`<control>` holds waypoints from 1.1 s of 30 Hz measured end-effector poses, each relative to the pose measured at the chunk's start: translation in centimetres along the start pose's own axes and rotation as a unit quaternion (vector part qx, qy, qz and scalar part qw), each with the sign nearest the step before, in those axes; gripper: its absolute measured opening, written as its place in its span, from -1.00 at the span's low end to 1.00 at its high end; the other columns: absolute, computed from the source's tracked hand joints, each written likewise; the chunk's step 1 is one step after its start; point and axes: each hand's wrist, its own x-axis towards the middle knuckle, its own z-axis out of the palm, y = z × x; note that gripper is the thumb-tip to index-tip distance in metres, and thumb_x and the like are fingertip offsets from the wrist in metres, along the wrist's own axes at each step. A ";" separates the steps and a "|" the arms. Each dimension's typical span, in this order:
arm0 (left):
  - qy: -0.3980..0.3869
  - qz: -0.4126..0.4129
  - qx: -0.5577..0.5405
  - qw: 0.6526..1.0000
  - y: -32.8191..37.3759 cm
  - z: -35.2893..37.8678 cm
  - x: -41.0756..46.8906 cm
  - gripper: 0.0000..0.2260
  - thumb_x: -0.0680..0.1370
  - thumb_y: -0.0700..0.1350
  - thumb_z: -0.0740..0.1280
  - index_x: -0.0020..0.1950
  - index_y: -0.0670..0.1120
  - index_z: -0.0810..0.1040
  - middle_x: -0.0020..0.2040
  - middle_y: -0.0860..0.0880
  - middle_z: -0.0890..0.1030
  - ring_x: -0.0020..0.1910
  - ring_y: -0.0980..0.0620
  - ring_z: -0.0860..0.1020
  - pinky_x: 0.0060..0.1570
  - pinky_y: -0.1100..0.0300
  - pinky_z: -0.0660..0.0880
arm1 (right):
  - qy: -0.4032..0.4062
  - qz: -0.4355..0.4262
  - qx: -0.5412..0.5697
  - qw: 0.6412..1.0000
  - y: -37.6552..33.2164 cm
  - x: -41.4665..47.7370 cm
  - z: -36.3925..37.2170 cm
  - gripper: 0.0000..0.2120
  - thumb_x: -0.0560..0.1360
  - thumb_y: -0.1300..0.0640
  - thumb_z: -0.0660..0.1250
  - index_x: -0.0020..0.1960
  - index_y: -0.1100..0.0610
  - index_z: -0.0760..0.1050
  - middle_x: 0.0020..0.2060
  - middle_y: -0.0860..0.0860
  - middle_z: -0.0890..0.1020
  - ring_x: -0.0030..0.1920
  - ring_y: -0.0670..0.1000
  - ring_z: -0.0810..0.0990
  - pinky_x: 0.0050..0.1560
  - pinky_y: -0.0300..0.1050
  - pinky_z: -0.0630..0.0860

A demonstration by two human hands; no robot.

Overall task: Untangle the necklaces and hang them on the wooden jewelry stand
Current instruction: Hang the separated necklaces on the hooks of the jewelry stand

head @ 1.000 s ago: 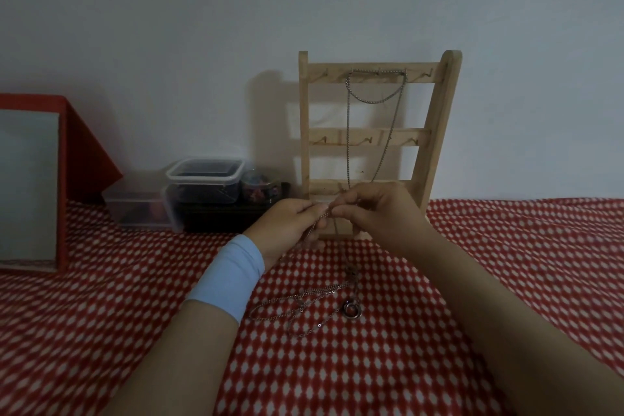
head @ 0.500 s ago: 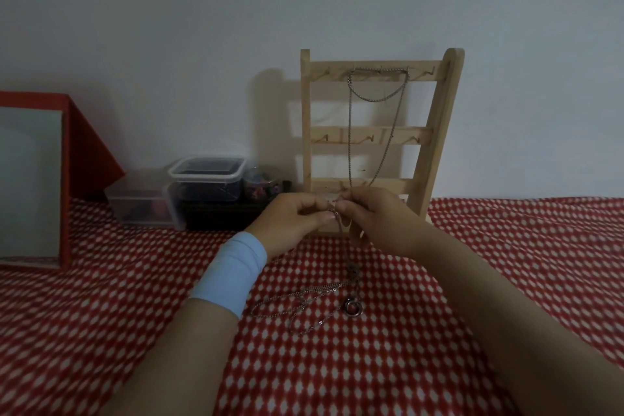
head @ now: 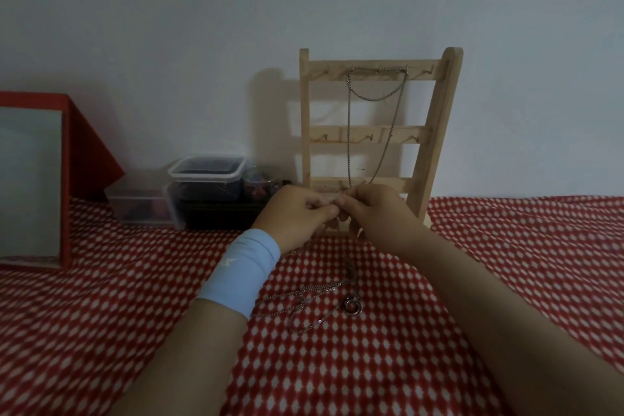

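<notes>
A wooden jewelry stand leans against the wall, with one silver chain necklace hanging from its top rail. Just in front of the stand's base, my left hand and my right hand meet fingertip to fingertip, both pinching a thin chain. That chain runs down from my fingers to a tangle of necklaces lying on the red checked cloth. A ring pendant rests at the tangle's right end. A light blue band wraps my left wrist.
Clear plastic containers and a small patterned jar stand left of the stand against the wall. A red-framed mirror stands at the far left. The white wall rises right behind everything.
Both hands have lifted slightly and drawn closer together at the stand's base, still working the same chain. The tangle on the cloth has stayed in place.
</notes>
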 end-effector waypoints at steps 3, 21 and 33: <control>-0.025 0.002 0.011 1.000 0.0 -0.3 -0.1 -0.82 0.57 -0.05 0.36 -0.12 -0.07 0.73 -0.19 0.00 0.72 -0.23 0.10 0.67 0.04 0.11 0.59 | 0.006 -0.049 -0.074 0.996 0.3 0.1 -0.3 -0.82 0.66 0.10 0.30 -0.05 0.11 0.62 -0.26 -0.04 0.66 -0.40 -0.18 0.57 -0.34 -0.34 0.50; -0.009 -0.004 0.013 1.000 -0.4 -1.4 -0.1 -0.83 0.54 -0.08 0.28 -0.19 -0.08 0.61 -0.20 -0.05 0.67 -0.13 -0.01 0.65 0.08 -0.09 0.56 | -0.123 0.007 -0.102 0.987 -1.9 -0.3 -0.7 -0.75 0.74 0.06 0.07 0.02 0.12 0.46 -0.23 -0.02 0.53 -0.32 -0.07 0.55 -0.28 -0.18 0.53; -0.010 0.014 -0.092 0.996 -0.3 -1.3 -0.1 -0.92 0.48 -0.10 0.47 -0.08 0.08 0.68 -0.10 0.06 0.72 -0.04 0.14 0.66 0.07 0.19 0.57 | -0.136 0.077 0.112 0.981 -1.5 -0.4 -1.0 -0.70 0.73 0.05 0.11 -0.01 0.17 0.53 -0.28 0.01 0.52 -0.38 -0.03 0.52 -0.32 -0.08 0.58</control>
